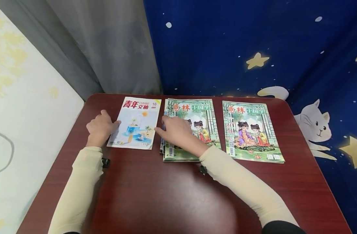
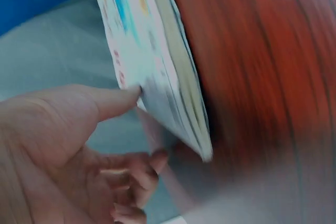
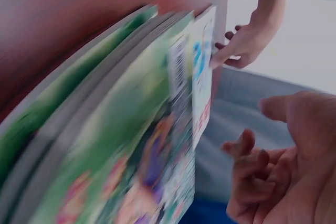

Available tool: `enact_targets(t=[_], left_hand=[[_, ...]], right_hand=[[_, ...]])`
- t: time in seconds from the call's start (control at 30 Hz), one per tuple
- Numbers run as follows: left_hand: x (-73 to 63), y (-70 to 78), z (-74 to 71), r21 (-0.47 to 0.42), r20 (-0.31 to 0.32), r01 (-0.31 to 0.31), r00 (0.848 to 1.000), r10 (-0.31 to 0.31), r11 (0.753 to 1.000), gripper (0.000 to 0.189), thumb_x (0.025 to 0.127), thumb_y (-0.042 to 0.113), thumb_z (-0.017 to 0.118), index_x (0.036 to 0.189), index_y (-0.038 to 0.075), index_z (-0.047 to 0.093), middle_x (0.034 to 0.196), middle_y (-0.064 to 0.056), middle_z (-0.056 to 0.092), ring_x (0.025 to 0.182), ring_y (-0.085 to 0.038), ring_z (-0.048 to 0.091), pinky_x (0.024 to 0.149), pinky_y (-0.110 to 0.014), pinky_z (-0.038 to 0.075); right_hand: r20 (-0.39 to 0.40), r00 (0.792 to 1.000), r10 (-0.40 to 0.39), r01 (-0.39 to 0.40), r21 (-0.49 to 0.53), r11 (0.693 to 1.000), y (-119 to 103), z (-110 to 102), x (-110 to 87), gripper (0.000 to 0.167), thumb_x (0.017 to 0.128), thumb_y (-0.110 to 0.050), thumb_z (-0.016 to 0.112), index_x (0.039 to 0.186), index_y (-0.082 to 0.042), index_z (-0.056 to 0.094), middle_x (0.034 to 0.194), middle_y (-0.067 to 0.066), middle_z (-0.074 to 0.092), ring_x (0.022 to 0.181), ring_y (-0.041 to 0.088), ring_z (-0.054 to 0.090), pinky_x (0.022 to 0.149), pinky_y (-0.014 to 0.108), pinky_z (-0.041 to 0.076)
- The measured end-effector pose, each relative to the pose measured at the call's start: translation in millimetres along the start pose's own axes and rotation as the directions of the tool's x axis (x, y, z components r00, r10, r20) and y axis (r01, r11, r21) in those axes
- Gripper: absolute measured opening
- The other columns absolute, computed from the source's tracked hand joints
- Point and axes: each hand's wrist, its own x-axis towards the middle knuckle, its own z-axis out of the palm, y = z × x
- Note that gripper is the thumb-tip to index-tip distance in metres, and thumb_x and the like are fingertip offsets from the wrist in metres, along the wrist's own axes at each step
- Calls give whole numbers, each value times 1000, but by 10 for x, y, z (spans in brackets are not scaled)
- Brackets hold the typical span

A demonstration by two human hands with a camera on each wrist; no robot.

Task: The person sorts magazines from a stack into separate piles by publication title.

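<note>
- White mag (image 1: 134, 125) lies flat on the counter (image 1: 166, 191), just L of the mid stack (image 1: 193, 152).
- L hand (image 1: 100, 127): thumb tip at mag's L edge, other fingers loosely bent & apart from it, pinching nothing; can't tell if thumb presses.
- R hand (image 1: 179, 130): over mid stack's L part, thumb pointing to white mag's R edge; fingers loose, no grip.
- For a good hold, best get L fingers under the edge opp. the thumb, taking all layers, not just the cover; the edge looks thick, poss. >1 mag.
- Keep R fingers clear of mid stack; its uneven L edge could snag.
- Even force both sides, w/o creasing corners.
</note>
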Motion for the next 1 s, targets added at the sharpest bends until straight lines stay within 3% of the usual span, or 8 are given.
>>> enact_targets(t=[0.2,0.33,0.4,0.47,0.53,0.6,0.77,1.0], left_hand=[[-175,310,-7,-95,-111,-110,989,99,989,61,104,51,56,134,-2,54,108,-29,65,86,-44,64,73,-56,50],[-291,597,-66,-211,-130,-261,963,238,942,46,104,51,60,116,8,66,94,-18,71,77,-33,63,66,-43,46],[-327,752,-90,-263,-115,-379,925,361,887,36,105,44,62,112,10,68,95,-14,72,78,-29,62,68,-40,46],[-354,895,-99,-309,-88,-485,871,483,818,25,106,36,64,111,12,68,99,-10,72,79,-26,62,71,-38,46],[-380,1026,-97,-348,-54,-550,820,570,759,18,106,32,65,111,15,69,103,-6,72,81,-24,61,74,-37,47],[-402,1135,-80,-361,-38,-581,791,611,730,16,106,33,67,110,18,69,101,-4,71,80,-22,60,74,-37,48],[-451,1303,31,-353,-17,-593,778,628,724,20,104,36,68,109,17,67,96,-2,69,71,-19,55,68,-34,45],[-531,1447,220,-377,45,-550,793,607,746,32,101,41,72,108,12,61,89,-4,64,65,-19,52,68,-35,44]], right_hand=[[-27,999,21,-17,154,988,447,-9,-83,35,105,-55,59,112,-21,66,66,0,60,54,17,52,48,34,40],[-33,994,106,-98,177,979,752,-24,-137,31,104,-54,60,100,-23,62,67,0,61,54,17,49,49,35,37],[-23,988,152,-146,168,975,900,-26,-176,34,104,-55,59,99,-22,61,71,0,62,57,18,52,51,36,39],[0,981,192,-189,156,969,1038,-23,-218,36,104,-57,58,98,-21,59,74,1,62,59,19,54,52,37,41],[20,977,213,-214,149,965,1160,-18,-260,38,104,-58,58,98,-21,58,75,1,62,60,20,55,53,37,42],[41,974,221,-225,161,961,1259,-15,-299,39,104,-58,58,98,-20,58,73,2,62,58,20,54,52,37,41],[32,971,238,-240,186,953,1423,-17,-384,37,103,-57,60,100,-20,58,67,0,60,53,18,51,50,36,40],[20,953,302,-301,175,938,1567,-35,-464,38,100,-52,67,108,-16,56,68,2,53,54,18,46,50,35,38]])
